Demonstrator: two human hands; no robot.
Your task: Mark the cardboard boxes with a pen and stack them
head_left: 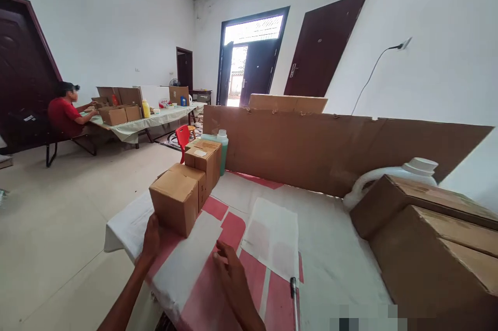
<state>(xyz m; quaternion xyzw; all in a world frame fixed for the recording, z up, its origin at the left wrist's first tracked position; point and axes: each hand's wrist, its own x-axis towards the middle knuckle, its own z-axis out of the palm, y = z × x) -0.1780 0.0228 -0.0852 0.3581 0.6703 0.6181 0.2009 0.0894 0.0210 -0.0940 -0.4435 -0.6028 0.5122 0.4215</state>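
Observation:
A cardboard box (177, 198) stands at the table's left edge. My left hand (151, 235) is at its lower left side, fingers extended and not wrapped around it; whether the palm presses on the box I cannot tell. My right hand (230, 264) hovers over the red and white tablecloth (210, 289), empty, with fingers slightly bent and apart. To its right lie a thin white sheet (274, 232) and a pen (294, 297). Behind the near box are a further cardboard box (206, 157) and a bottle of green liquid (223, 152).
A tall cardboard panel (288, 149) borders the table's far side. Large cartons (431, 263) and a white jug (420, 167) stand at right. Across the room, a person in red (66, 115) sits at another table (165, 115). A red chair (182, 139) is between the tables.

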